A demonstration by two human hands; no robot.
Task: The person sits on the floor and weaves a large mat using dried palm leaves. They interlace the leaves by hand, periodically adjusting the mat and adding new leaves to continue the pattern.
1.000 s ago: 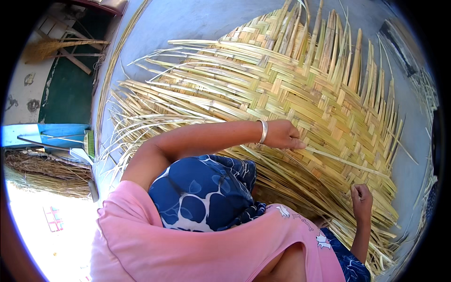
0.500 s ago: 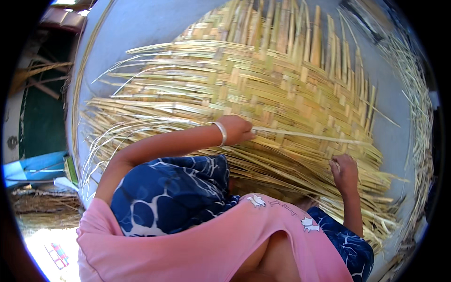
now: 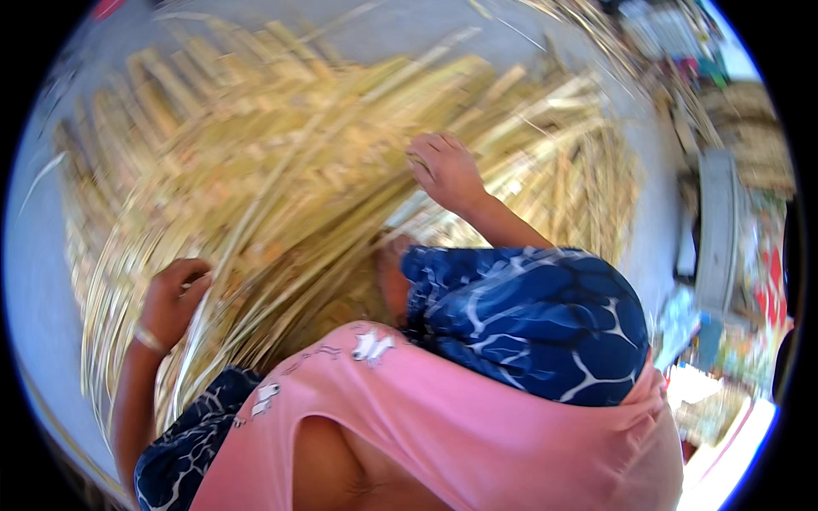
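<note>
A flat mat of woven split-cane strips point(image 3: 230, 170) lies in front of me, with loose strip ends around its edges. My left hand point(image 3: 175, 302), with a pale bangle at the wrist, is at the near left above the thin curved strips. Its fingers are loosely bent, with a gap between thumb and forefinger. A long narrow strip runs close by its fingertips. My right hand point(image 3: 445, 170) is above the right part of the mat, fingers closed around a strip whose length blurs into the others. Motion smears much of the weave.
My bare foot point(image 3: 394, 272) is at the mat's near edge, beside my patterned blue cloth point(image 3: 528, 328). Grey floor point(image 3: 34, 281) surrounds the mat. Loose strips point(image 3: 588, 30) lie at the far right, near a grey box-like object point(image 3: 718, 230) and clutter.
The view has swung round, so the mat's spread ends now point up and left. My left hand has released the pale strip and is now at the left; my right hand has closed on a strip.
</note>
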